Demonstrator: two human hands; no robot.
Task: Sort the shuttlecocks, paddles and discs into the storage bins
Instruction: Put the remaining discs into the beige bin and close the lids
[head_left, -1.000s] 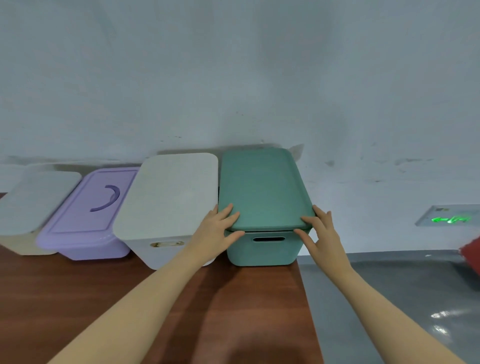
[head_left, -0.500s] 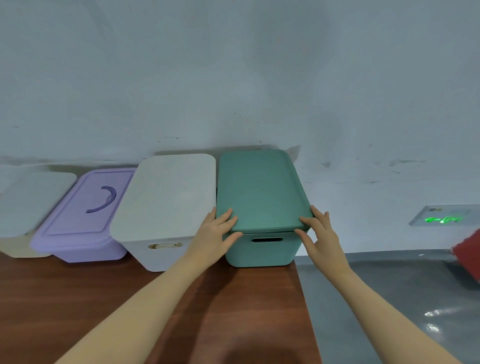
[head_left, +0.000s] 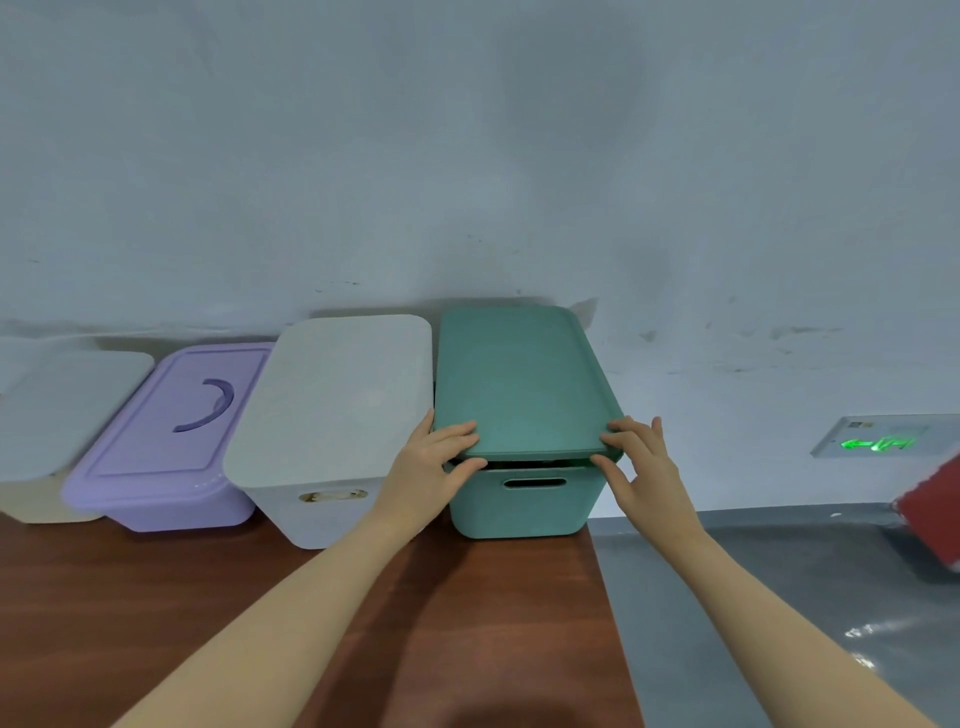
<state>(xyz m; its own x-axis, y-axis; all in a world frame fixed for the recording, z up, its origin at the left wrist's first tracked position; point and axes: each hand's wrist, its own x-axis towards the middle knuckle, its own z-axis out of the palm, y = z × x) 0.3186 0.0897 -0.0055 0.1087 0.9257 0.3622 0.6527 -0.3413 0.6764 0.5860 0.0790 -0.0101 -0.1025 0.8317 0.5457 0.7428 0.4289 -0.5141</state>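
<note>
A green storage bin (head_left: 524, 506) stands at the right end of a row on the wooden table (head_left: 311, 623). Its green lid (head_left: 519, 384) is tilted up at the front, leaving a dark gap above the bin's rim. My left hand (head_left: 428, 467) grips the lid's front left corner, fingers on top and thumb under the edge. My right hand (head_left: 641, 467) grips the front right corner the same way. No shuttlecocks, paddles or discs are in sight.
Left of the green bin stand a white bin with a white lid (head_left: 332, 395), a purple bin with a handle (head_left: 171, 426) and a cream bin (head_left: 57, 415), all lidded, against a grey wall. The table's right edge lies just past the green bin. A red object (head_left: 935, 514) sits far right.
The front edge of the green lid has lifted off the bin, opening a gap. Both hands keep their places at the lid's front corners.
</note>
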